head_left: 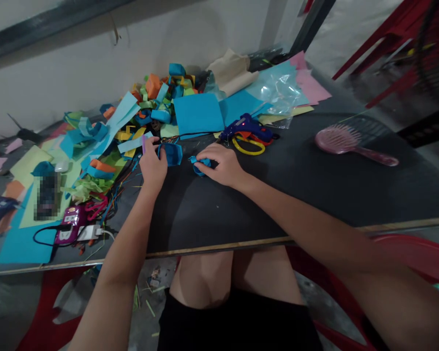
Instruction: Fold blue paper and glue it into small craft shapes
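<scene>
My left hand [152, 163] is closed on a folded blue paper piece [171, 153] at the middle of the dark table [285, 195]. My right hand [219, 163] rests just to its right, fingers curled and pinching a smaller crumpled blue paper piece [198, 165] against the tabletop. The two hands are a short gap apart. A blue glue gun [245, 127] lies just beyond my right hand, on top of yellow-handled scissors [247, 147].
A heap of coloured paper strips and loops [146, 105] fills the back left. Blue sheets [197, 114], a clear plastic bag [278, 90] and pink paper lie behind. A pink hairbrush [346, 141] sits at right. A purple device with cables [71, 229] is near the left front edge.
</scene>
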Demonstrator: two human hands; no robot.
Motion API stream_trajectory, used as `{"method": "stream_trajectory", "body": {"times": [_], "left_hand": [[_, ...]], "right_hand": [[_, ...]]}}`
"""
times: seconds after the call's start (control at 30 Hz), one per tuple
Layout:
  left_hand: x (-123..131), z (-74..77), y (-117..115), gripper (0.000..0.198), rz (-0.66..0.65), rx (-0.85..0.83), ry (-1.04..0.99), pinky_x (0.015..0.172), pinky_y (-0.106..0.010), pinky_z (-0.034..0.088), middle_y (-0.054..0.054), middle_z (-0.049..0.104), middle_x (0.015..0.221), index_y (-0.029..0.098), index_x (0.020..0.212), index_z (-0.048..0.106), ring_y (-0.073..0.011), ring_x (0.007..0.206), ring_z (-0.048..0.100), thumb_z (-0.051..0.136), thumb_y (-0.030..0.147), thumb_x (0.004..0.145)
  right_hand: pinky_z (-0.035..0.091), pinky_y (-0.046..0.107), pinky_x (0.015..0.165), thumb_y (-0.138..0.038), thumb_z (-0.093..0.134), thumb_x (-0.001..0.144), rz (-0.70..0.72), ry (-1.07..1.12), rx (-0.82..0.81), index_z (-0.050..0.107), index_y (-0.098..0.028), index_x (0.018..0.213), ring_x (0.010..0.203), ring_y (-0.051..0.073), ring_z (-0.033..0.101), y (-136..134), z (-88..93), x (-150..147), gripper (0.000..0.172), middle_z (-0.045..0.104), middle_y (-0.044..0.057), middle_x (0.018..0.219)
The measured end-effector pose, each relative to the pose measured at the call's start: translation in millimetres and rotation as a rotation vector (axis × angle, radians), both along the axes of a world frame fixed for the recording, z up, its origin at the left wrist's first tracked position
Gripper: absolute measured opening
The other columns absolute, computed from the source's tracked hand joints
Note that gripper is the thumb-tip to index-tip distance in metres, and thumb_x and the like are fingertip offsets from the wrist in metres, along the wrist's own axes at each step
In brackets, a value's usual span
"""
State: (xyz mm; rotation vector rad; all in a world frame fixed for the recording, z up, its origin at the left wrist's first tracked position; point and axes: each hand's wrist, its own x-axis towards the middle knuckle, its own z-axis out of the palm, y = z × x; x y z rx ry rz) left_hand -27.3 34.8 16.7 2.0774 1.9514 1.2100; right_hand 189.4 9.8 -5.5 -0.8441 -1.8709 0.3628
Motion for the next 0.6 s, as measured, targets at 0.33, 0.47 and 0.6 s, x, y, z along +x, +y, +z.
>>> {"method": "stream_trajectory", "body": {"times": [0.33, 0.47, 0.6], "left_hand": [[21.9, -7.6, -9.8, 0.031, -0.169, -0.092, -0.24, 0.089, -0.032, 0.058, -0.008, 0.077, 0.103, 0.015, 0.107, 0.072, -0.0196, 0.096, 0.073, 0.061, 0.014, 0.079], [25.0, -8.5, -10.4, 0.029, -0.167, -0.224, -0.469, 0.072, -0.027, 0.058, -0.006, 0.078, 0.091, 0.015, 0.1, 0.077, -0.017, 0.08, 0.073, 0.062, 0.016, 0.074], [27.0, -5.8, -12.9, 0.025, -0.258, -0.28, -0.569, 0.065, -0.023, 0.052, -0.003, 0.076, 0.081, 0.015, 0.096, 0.077, -0.0126, 0.068, 0.067, 0.064, 0.024, 0.076]], "right_hand": [[0.052, 0.033, 0.074, -0.041, 0.065, 0.089, 0.074, -0.012, -0.096, 0.078, -0.024, 0.086, 0.074, 0.018, 0.069, -2.4, 3.6, -2.1, 0.022, 0.078, 0.004, 0.085], [0.052, 0.033, 0.076, -0.035, 0.066, 0.088, 0.013, -0.101, -0.16, 0.079, -0.023, 0.089, 0.08, 0.02, 0.07, -1.8, 5.9, 0.6, 0.018, 0.078, 0.005, 0.088], [0.052, 0.033, 0.076, -0.032, 0.065, 0.088, -0.041, -0.16, -0.216, 0.08, -0.023, 0.092, 0.083, 0.021, 0.071, -0.3, 7.9, 3.3, 0.018, 0.078, 0.006, 0.092]]}}
